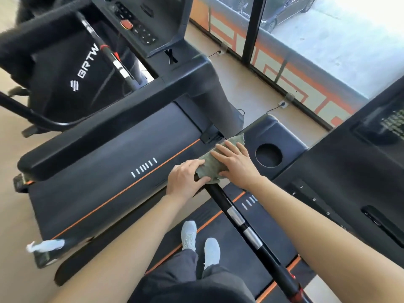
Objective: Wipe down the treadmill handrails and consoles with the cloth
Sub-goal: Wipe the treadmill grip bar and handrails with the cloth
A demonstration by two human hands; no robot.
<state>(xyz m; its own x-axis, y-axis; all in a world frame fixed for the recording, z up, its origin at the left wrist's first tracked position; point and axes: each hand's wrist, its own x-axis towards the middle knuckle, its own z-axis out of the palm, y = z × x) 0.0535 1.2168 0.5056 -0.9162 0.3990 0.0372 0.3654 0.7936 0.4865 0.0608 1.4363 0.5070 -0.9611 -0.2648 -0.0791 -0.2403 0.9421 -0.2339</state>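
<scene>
Handrail (pixel 241 223): upper stretch hidden under the cloth (pixel 208 168), my left hand (pixel 185 180) and my right hand (pixel 237 166); lower end cut off at the bottom edge. Console (pixel 349 167): cropped at right, display blurred. White object (pixel 47 245): blurred, unidentifiable.

Cloth (pixel 211 166): soft, nubby green terry, matt. Handrail (pixel 220 195): glossy black with brushed-metal sensor bands (pixel 235 216). Belt (pixel 113 171): matt, finely textured rubber.

- A gym: near treadmill (pixel 238 239) beside a second treadmill (pixel 105 176), black belts edged orange
- Console (pixel 157 29) with red stop key (pixel 126 24)
- Street window (pixel 349 62), car (pixel 284 12) outside
</scene>
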